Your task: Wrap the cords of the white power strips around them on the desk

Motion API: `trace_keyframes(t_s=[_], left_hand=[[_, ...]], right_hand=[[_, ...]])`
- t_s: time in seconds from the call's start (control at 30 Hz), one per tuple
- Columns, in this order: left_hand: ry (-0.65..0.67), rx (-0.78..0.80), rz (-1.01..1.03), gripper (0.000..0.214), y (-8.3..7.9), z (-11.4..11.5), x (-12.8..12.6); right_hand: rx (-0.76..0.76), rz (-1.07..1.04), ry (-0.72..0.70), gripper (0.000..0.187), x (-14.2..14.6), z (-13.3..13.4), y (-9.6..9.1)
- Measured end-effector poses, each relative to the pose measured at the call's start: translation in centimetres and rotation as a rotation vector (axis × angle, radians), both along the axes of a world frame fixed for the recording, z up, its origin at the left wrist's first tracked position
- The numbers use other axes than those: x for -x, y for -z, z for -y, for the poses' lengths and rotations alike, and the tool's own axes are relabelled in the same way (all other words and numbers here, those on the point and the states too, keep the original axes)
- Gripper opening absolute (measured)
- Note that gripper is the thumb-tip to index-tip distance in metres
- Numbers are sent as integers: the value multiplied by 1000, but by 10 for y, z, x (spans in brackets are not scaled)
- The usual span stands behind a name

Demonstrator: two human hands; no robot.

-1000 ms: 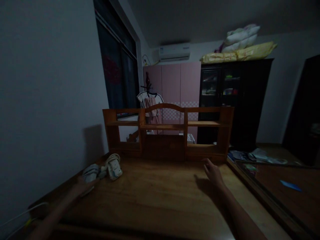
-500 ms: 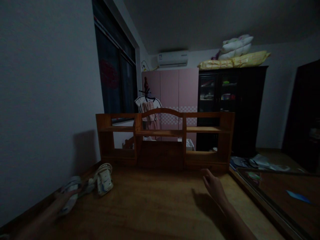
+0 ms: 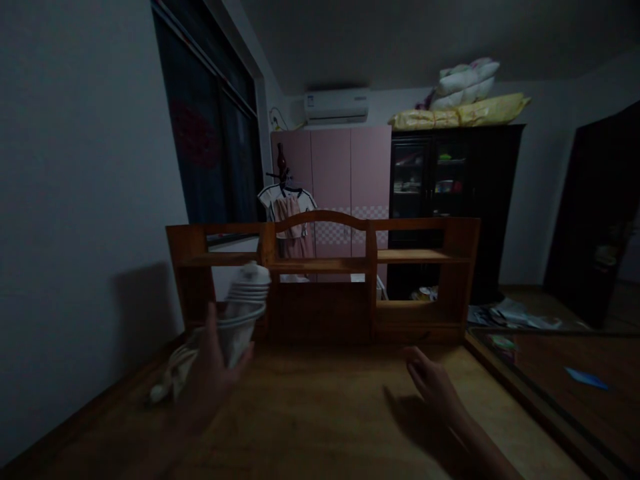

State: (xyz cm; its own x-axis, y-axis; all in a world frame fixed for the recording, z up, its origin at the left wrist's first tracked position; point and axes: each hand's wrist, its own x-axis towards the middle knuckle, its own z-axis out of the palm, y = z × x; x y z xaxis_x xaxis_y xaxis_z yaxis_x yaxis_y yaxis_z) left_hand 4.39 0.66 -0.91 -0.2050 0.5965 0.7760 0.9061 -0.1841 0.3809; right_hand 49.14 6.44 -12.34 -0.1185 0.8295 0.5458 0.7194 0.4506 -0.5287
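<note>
My left hand [image 3: 217, 367], blurred by motion, is closed around a stack of nested white cups [image 3: 240, 330]. It holds the stack tilted above the left part of the wooden desk [image 3: 310, 400], in front of the shelf unit [image 3: 320, 265]. A pale bundle with a coiled cord [image 3: 183, 363] lies on the desk behind that hand, partly covered by it. Over the right part of the desk, my right hand [image 3: 433, 380] has its fingers curled in, with nothing visible in them. Its shadow falls on the desktop beside it.
The open-compartment shelf runs along the desk's far edge. A wall [image 3: 90, 200] closes off the left side. To the right, past the raised desk edge [image 3: 520, 393], lies a brown surface with a blue sheet [image 3: 585, 378] on it. Pink cabinets [image 3: 330, 167] stand behind.
My left hand has lifted the cup stack off the desk by the wall and carried it right and forward. My right hand stays nearly in place. The view has shifted slightly.
</note>
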Motion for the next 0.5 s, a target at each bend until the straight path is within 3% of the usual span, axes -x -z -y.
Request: trace_keyframes(t_s=[0.07,0.13,0.27,0.37,0.5], left_hand=[[132,68,-98,92,22,-10,-36],[239,113,-244,85,54,-23,-58],[416,84,-471,77,111,-47,-69],[419,127,-458,75,123,-50,-66],[411,126,-460,76,117,-45,-60]], right_hand=[[11,-7,3,26,0,1,-1],[26,-20,4,26,1,3,-3],[42,-62,-17,28,4,5,-4],[61,-70,-23,29,5,4,-3],[79,-37,-12,32,8,5,-4]])
